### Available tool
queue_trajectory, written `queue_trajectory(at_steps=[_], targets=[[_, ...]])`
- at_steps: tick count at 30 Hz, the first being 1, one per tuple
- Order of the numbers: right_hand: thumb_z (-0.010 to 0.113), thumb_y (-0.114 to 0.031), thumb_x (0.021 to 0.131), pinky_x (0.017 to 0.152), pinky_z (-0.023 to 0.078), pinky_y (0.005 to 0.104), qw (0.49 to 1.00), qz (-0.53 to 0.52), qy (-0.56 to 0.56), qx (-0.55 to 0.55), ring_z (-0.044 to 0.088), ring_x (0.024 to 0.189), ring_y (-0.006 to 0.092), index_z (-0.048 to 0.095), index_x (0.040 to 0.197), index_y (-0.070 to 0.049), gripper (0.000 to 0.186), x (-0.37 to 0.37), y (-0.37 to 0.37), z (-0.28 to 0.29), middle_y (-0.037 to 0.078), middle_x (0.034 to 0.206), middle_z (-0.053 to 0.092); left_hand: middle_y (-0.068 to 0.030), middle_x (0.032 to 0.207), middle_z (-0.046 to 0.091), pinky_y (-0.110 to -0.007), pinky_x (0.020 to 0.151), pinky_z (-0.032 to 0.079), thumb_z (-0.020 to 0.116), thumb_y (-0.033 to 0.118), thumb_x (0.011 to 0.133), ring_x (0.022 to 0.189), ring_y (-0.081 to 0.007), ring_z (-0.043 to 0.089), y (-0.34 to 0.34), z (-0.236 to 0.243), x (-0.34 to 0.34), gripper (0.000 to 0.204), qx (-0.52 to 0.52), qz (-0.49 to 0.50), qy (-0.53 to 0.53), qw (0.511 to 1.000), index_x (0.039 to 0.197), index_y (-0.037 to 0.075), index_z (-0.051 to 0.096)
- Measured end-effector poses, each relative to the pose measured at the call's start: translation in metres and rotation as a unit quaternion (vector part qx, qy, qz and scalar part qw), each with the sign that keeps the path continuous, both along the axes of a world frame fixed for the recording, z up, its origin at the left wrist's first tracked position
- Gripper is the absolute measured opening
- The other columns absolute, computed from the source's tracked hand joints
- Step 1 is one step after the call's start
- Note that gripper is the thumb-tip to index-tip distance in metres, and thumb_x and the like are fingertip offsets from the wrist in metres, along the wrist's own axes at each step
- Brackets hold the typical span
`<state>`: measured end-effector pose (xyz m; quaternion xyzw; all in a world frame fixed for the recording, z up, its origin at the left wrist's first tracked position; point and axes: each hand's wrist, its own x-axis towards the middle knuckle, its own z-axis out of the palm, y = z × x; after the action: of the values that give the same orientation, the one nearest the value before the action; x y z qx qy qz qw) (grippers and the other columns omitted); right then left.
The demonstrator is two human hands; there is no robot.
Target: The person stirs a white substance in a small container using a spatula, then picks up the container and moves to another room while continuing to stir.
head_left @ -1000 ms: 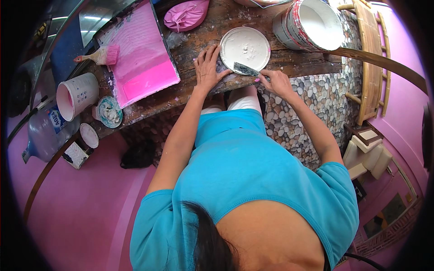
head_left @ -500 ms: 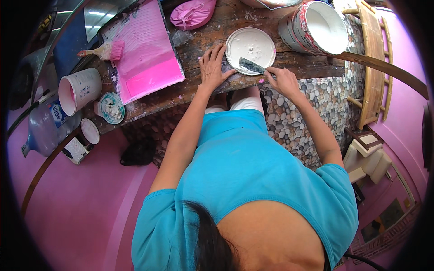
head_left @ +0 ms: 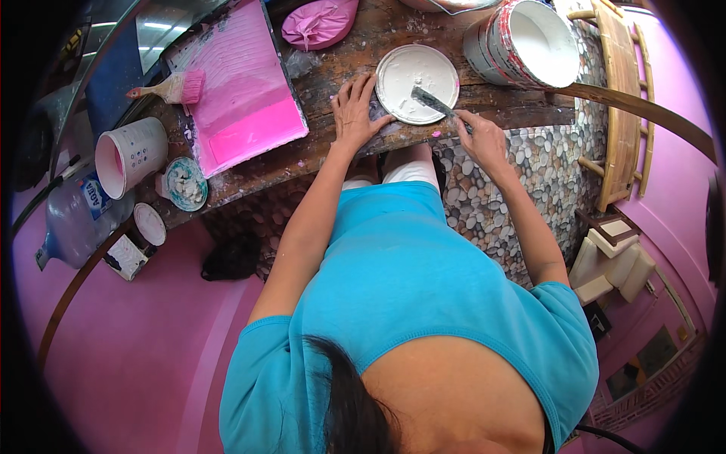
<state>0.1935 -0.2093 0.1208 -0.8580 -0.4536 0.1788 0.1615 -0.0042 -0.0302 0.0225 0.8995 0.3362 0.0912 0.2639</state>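
Observation:
A round white lid holding white paste lies near the front edge of the wooden table. My left hand rests open at its left side, fingers spread toward the table, thumb by the rim. My right hand grips a smeared putty knife, whose blade lies over the paste at the lid's middle, angled up and left from my fingers.
At left are a pink paint tray, brush, white cup, small paste container and plastic bottle. A pink bag sits behind; a white-filled bucket stands right, near a bamboo bench.
The knife's blade has moved up and rightward toward the middle of the lid, and my right hand has shifted slightly right. My left hand stays spread beside the lid.

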Motion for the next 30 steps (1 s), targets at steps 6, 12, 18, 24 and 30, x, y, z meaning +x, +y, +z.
queue_trajectory(at_steps=[6, 12, 18, 24, 30], targets=[[0.054, -0.020, 0.092, 0.073, 0.049, 0.0475, 0.989, -0.016, 0.149, -0.005, 0.064, 0.084, 0.0390, 0.065, 0.116, -0.012, 0.028, -0.046, -0.005, -0.019, 0.021, 0.089, 0.066, -0.0017, 0.144, 0.039, -0.049, 0.105, 0.025, 0.081, 0.045, 0.061, 0.133, -0.0286, 0.031, 0.000, 0.002, -0.001, 0.094, -0.007, 0.005, -0.001, 1.000, 0.142, 0.020, 0.040], [0.054, -0.017, 0.091, 0.070, 0.049, 0.0475, 0.992, -0.035, 0.115, -0.024, 0.063, 0.080, 0.0377, 0.065, 0.116, -0.014, 0.028, -0.064, -0.007, -0.015, 0.019, 0.084, 0.064, -0.0016, 0.144, 0.039, -0.048, 0.106, 0.026, 0.082, 0.044, 0.061, 0.132, -0.0288, 0.032, 0.000, 0.003, -0.001, 0.093, -0.013, 0.009, 0.006, 1.000, 0.141, 0.020, 0.041], [0.055, -0.017, 0.090, 0.066, 0.050, 0.0466, 0.997, -0.032, 0.067, -0.017, 0.063, 0.075, 0.0363, 0.065, 0.116, -0.015, 0.028, -0.073, -0.008, -0.020, 0.018, 0.082, 0.063, -0.0016, 0.145, 0.039, -0.048, 0.105, 0.027, 0.083, 0.042, 0.061, 0.133, -0.0288, 0.031, -0.001, 0.004, -0.001, 0.093, -0.011, 0.009, 0.001, 1.000, 0.141, 0.020, 0.041], [0.055, -0.016, 0.091, 0.063, 0.051, 0.0466, 0.999, -0.019, 0.019, -0.034, 0.064, 0.072, 0.0376, 0.064, 0.117, -0.013, 0.028, -0.083, -0.002, -0.014, 0.020, 0.083, 0.063, -0.0014, 0.145, 0.038, -0.048, 0.105, 0.027, 0.084, 0.040, 0.060, 0.132, -0.0289, 0.031, 0.000, 0.002, -0.001, 0.094, -0.005, 0.004, 0.004, 1.000, 0.141, 0.021, 0.041], [0.051, -0.014, 0.091, 0.069, 0.051, 0.0501, 0.996, 0.003, 0.056, -0.062, 0.064, 0.080, 0.0416, 0.064, 0.110, -0.005, 0.025, -0.073, 0.017, -0.010, 0.024, 0.085, 0.064, -0.0018, 0.143, 0.040, -0.049, 0.103, 0.028, 0.083, 0.042, 0.060, 0.130, -0.0283, 0.034, 0.000, 0.005, -0.001, 0.093, 0.009, 0.002, -0.018, 1.000, 0.139, 0.019, 0.042]])
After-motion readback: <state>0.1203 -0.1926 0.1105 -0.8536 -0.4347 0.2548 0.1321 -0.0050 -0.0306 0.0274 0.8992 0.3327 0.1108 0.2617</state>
